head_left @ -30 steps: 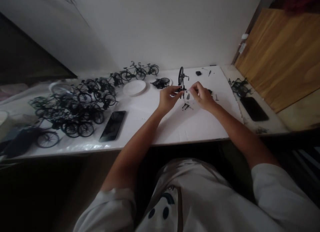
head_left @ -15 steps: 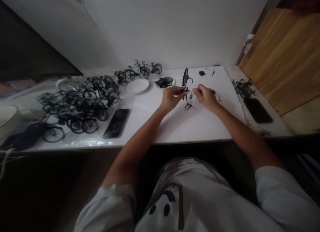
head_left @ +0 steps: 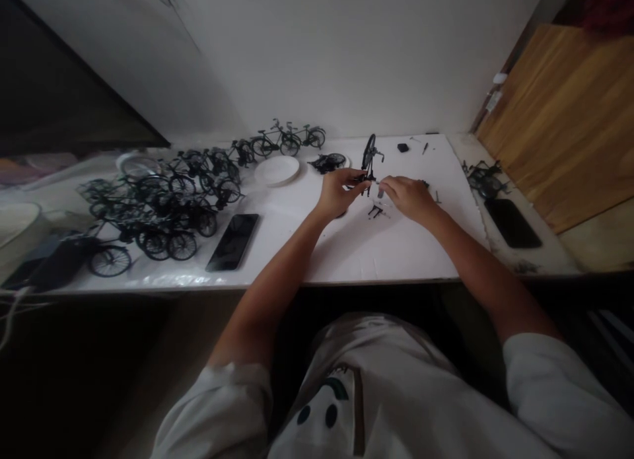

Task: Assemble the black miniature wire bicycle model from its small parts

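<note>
- Head view: left hand [head_left: 337,192] is gripping the small bicycle [head_left: 368,156]; steadiness is likely aiding precision.
- Right hand [head_left: 409,197] is working beside it; whether it is pinching anything, one cannot tell.

My bare forearms [head_left: 284,264] reach forward and converge; my left hand [head_left: 337,193] is closed in a pinch. My right hand [head_left: 409,197] faces it, back upward, fingers [head_left: 391,185] curled; the two stand just apart.

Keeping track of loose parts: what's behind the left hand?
Beyond the left hand: black miniature bicycle parts, including a spoked wheel, and part of a white plate. The parts hide much of the plate; anything directly behind the hand is covered.
</note>
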`<state>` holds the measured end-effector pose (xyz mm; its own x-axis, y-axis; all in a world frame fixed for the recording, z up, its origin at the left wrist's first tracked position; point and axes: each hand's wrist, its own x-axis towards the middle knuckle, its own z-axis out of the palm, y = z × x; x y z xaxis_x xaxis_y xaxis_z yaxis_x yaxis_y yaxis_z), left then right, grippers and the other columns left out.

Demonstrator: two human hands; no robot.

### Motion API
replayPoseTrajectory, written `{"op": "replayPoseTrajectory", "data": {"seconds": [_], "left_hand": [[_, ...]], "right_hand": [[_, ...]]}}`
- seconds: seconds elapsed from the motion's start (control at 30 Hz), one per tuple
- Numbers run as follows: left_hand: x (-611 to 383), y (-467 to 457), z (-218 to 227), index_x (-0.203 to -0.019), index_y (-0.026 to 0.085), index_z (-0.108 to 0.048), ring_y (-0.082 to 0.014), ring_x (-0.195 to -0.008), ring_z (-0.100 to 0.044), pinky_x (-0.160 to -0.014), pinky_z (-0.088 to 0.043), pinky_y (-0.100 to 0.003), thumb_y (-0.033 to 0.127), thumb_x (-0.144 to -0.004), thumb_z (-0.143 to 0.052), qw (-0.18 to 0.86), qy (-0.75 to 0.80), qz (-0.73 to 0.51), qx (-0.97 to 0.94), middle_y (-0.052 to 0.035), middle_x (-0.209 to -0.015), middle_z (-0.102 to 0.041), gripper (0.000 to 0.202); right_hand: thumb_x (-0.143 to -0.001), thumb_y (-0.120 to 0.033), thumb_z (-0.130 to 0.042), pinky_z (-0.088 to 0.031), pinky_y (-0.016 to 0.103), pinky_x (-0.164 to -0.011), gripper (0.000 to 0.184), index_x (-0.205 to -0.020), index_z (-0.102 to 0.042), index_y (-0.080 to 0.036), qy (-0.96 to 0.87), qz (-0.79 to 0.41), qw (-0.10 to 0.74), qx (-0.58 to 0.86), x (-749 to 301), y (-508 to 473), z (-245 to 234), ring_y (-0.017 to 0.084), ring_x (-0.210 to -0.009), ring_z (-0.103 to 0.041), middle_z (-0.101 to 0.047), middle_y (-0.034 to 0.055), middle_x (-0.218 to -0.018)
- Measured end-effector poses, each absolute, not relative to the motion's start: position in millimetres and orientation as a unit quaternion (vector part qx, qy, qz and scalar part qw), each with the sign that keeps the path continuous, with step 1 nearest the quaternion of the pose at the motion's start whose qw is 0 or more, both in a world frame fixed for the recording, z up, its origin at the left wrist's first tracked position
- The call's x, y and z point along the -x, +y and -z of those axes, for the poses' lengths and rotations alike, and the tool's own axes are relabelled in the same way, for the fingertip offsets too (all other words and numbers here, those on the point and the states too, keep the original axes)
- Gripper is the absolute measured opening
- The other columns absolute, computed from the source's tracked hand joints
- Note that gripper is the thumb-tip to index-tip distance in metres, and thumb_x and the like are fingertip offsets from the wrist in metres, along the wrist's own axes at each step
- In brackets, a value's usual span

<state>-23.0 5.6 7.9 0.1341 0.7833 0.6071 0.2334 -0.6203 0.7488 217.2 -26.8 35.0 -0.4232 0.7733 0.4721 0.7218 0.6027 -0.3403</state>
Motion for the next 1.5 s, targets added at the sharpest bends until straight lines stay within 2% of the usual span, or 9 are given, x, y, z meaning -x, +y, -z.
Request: {"op": "replayPoseTrajectory", "data": {"seconds": [0.13,0.3,0.43,0.73,1.03,1.17,1.3,1.4,1.5], "left_hand": [[21.0,1.5,-9.3,-0.112,0.015,-0.085,-0.0219,-0.087,-0.084,-0.083,-0.071,-0.034,0.058,-0.088,-0.090,0.232,0.352,-0.566,-0.709,-0.0124,-0.104,-0.086,0.049],[19.5,-7.5,-15.6,-0.112,0.017,-0.085,-0.0201,-0.090,-0.082,-0.086,-0.071,-0.033,0.050,-0.093,-0.088,0.155,0.353,-0.567,-0.727,-0.0114,-0.104,-0.085,0.038],[17.3,-9.8,-17.0,-0.111,0.017,-0.086,-0.0198,-0.090,-0.082,-0.086,-0.070,-0.031,0.039,-0.094,-0.088,0.127,0.345,-0.534,-0.762,-0.0114,-0.103,-0.086,0.028],[11.5,-4.8,-6.7,-0.121,0.020,-0.085,-0.0168,-0.088,-0.081,-0.083,-0.068,-0.027,0.026,-0.096,-0.087,0.154,0.370,-0.535,-0.744,-0.0106,-0.110,-0.086,0.027],[6.6,-12.3,-11.9,-0.123,0.019,-0.083,-0.0175,-0.088,-0.082,-0.080,-0.069,-0.028,0.035,-0.098,-0.085,0.133,0.384,-0.535,-0.741,-0.0121,-0.118,-0.085,0.029],[8.1,-11.5,-15.3,-0.125,0.020,-0.081,-0.0171,-0.088,-0.082,-0.079,-0.069,-0.027,0.034,-0.100,-0.082,0.143,0.401,-0.531,-0.733,-0.0114,-0.119,-0.085,0.029],[10.3,-8.1,-16.8,-0.123,0.019,-0.081,-0.0175,-0.089,-0.081,-0.077,-0.068,-0.027,0.029,-0.099,-0.081,0.158,0.401,-0.548,-0.717,-0.0114,-0.118,-0.085,0.026],[10.2,-6.9,-16.1,-0.121,0.019,-0.081,-0.0178,-0.089,-0.081,-0.077,-0.068,-0.028,0.028,-0.098,-0.080,0.167,0.399,-0.549,-0.715,-0.0111,-0.117,-0.085,0.024],[9.8,-7.0,-15.8,-0.120,0.020,-0.081,-0.0181,-0.089,-0.080,-0.077,-0.068,-0.029,0.027,-0.098,-0.080,0.171,0.400,-0.544,-0.718,-0.0102,-0.114,-0.085,0.023]], "right_hand": [[-0.117,-0.060,-0.043,-0.042,0.031,-0.071,0.053,-0.098,-0.074,-0.021,-0.835,-0.093,0.327,0.432,-215.1,-32.6,-38.9,0.018,-0.071,-0.064,-0.074,0.0054,-0.079],[-0.108,-0.083,-0.044,-0.039,0.028,-0.054,0.069,-0.080,-0.062,-0.023,-0.765,-0.363,0.348,0.402,-210.8,-41.1,-42.8,0.013,-0.047,-0.045,-0.047,-0.0049,-0.050],[-0.103,-0.087,-0.050,-0.036,0.027,-0.046,0.069,-0.076,-0.058,-0.024,-0.712,-0.524,0.291,0.367,-201.9,-44.3,-39.3,0.011,-0.041,-0.039,-0.043,-0.0063,-0.048],[-0.099,-0.092,-0.050,-0.035,0.028,-0.050,0.073,-0.069,-0.048,-0.026,-0.731,-0.457,0.317,0.396,-203.9,-38.1,-30.9,0.011,-0.047,-0.044,-0.046,-0.0046,-0.054],[-0.105,-0.088,-0.041,-0.047,0.034,-0.073,0.077,-0.088,-0.074,-0.021,-0.749,-0.206,0.451,0.438,-210.3,-30.4,-34.7,0.017,-0.066,-0.056,-0.063,0.0016,-0.071],[-0.108,-0.074,-0.055,-0.058,0.038,-0.088,0.061,-0.115,-0.084,-0.021,-0.732,-0.193,0.505,0.415,-208.2,-31.0,-32.9,0.024,-0.090,-0.075,-0.083,0.0099,-0.102],[-0.104,-0.060,-0.068,-0.062,0.042,-0.102,0.045,-0.119,-0.086,-0.021,-0.712,-0.210,0.540,0.397,-206.3,-32.6,-32.9,0.028,-0.115,-0.079,-0.084,0.0135,-0.125],[-0.102,-0.061,-0.071,-0.064,0.042,-0.097,0.045,-0.117,-0.085,-0.021,-0.706,-0.219,0.539,0.403,-205.1,-35.9,-35.4,0.028,-0.111,-0.078,-0.084,0.0131,-0.122],[-0.103,-0.062,-0.069,-0.061,0.035,-0.078,0.045,-0.112,-0.081,-0.020,-0.699,-0.205,0.536,0.426,-204.1,-39.5,-38.6,0.021,-0.086,-0.072,-0.082,0.0108,-0.106]]}}
